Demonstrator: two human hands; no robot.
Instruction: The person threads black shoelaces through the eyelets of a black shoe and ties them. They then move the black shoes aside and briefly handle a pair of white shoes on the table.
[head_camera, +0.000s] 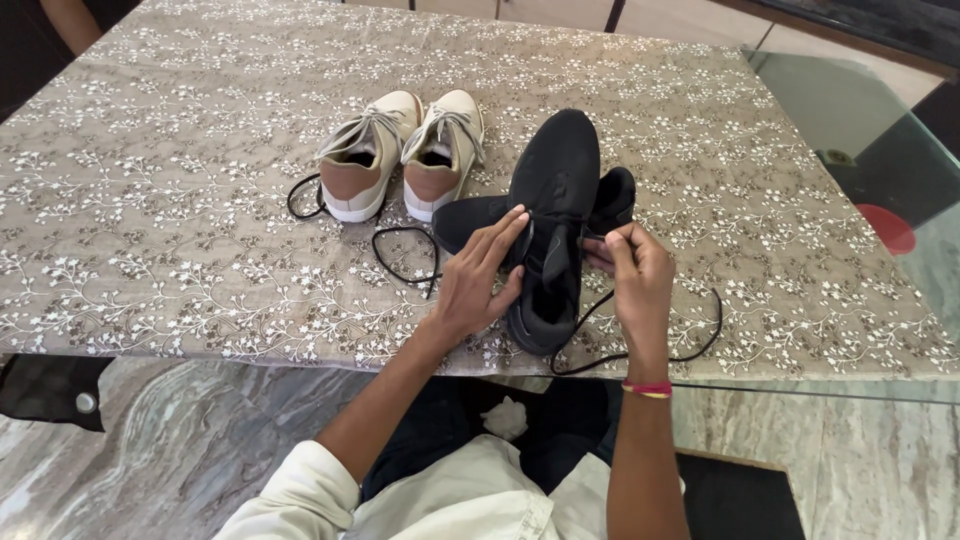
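Upper left of frame: a desk (150, 200) under a grey cloth w/ white floral print runs across most of the view. Left of centre, a pair of beige sneakers (400, 155) w/ brown heel panels and grey laces stands side by side, toes toward the top of the frame. A loose black lace (405, 255) curls on the cloth just below them, another short loop showing by the left sneaker's heel.

Centre: the left hand (480, 280) lies on the near black shoe (555, 200), fingers spread flat along its left side, thumb near the opening — grip apart, pressing rather than clasping. The shoe sits toe up-frame, heel at the desk's near edge. A second black shoe (610, 200) lies partly under and behind it, mostly hidden.

Right of centre: the right hand (635, 270), a pink-and-yellow thread band at the wrist, has fingertips pinched together at the shoe's tongue area, apparently on the black shoelace (690, 345), though the exact contact is hard to make out. That lace trails in a loop over the cloth toward the lower right.

Far right: a bare glass section (860, 120) of the desk, w/ a red round object (890, 230) seen through it. Bottom: white sleeves, dark trousers, marble floor (180, 440).
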